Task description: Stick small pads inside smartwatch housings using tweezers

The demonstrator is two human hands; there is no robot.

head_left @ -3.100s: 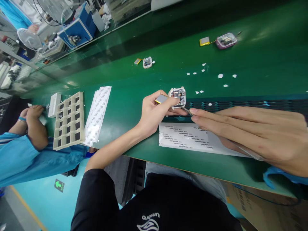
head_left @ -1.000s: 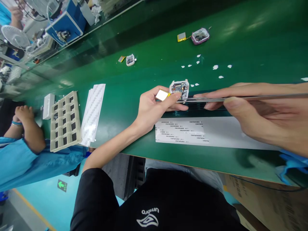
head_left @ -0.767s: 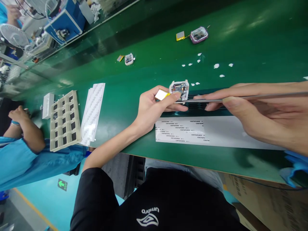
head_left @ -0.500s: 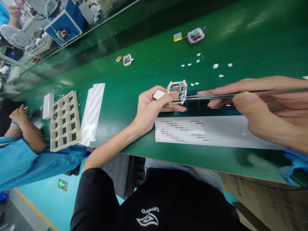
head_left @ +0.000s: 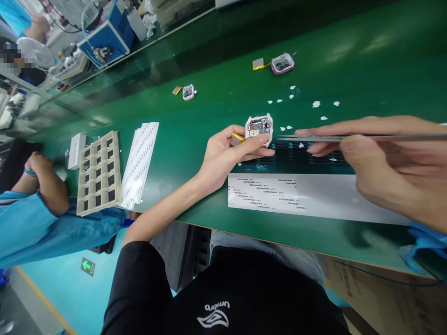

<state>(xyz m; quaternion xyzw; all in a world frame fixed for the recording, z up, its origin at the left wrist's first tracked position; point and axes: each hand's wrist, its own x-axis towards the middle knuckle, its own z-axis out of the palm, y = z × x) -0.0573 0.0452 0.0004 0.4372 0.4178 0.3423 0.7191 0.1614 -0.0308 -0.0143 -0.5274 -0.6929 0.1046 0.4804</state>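
My left hand (head_left: 226,156) grips an opened white smartwatch case (head_left: 259,126), its circuit board facing up and my thumb on the lower edge. A small yellow-edged battery (head_left: 237,138) hangs off the case's left side against my fingers. In my right hand (head_left: 377,163) is a pair of metal tweezers (head_left: 321,138), pinched between thumb and fingers. The tweezer tips point left and stop just short of the case. Below both hands lies a white adhesive sheet (head_left: 265,193) with printed lettering. Dark strips (head_left: 289,153) sit under the tweezers.
Farther back lie a purple watch case (head_left: 282,64) with its battery (head_left: 258,64) and another white case (head_left: 188,92). White scraps (head_left: 316,104) dot the green table. To the left are printed sheets (head_left: 141,163), a compartment tray (head_left: 99,174) and a co-worker's arm (head_left: 50,186).
The tweezers have drawn back slightly from the case. My left hand has tilted the case, and its battery has turned. The whole view has shifted a little.
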